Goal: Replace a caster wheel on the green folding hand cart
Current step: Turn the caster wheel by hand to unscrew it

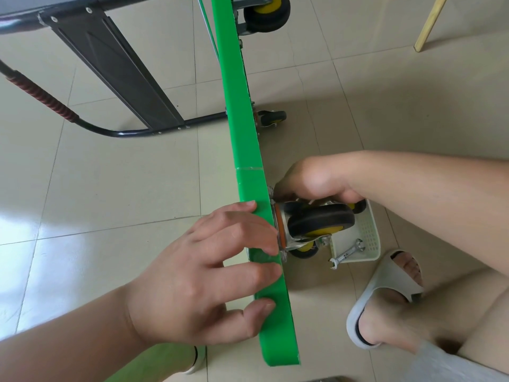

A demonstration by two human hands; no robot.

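The pale tiled floor (110,188) fills most of your view. The green hand cart (242,119) stands on its edge across it, running from the top of the view down towards you. To its left is a black folding frame (115,70) on a bent tube base.

Your left hand (209,274) lies on the cart's upper edge near its close end. The fingers are spread and nearly straight, with their tips reaching across the edge to the metal mounting plate, and the thumb presses the same edge closer to you. It grips nothing.

Your right hand (311,180) comes in from the right and sits just behind the caster wheel (321,219). Its fingers are curled down at the bracket where it meets the cart. The wheel hides the fingertips, so you cannot tell what they have hold of.

That black caster with the yellow hub juts from the cart's right face, directly between your two hands. Two more casters (267,13) (272,118) sit further up the same face.

Your foot in a white slipper (382,288) rests at lower right. Just beyond the caster a white basket (367,232) sits on the floor. It holds a loose yellow-hubbed wheel (304,250) and a small open-end wrench (347,253) that pokes over the basket's rim.
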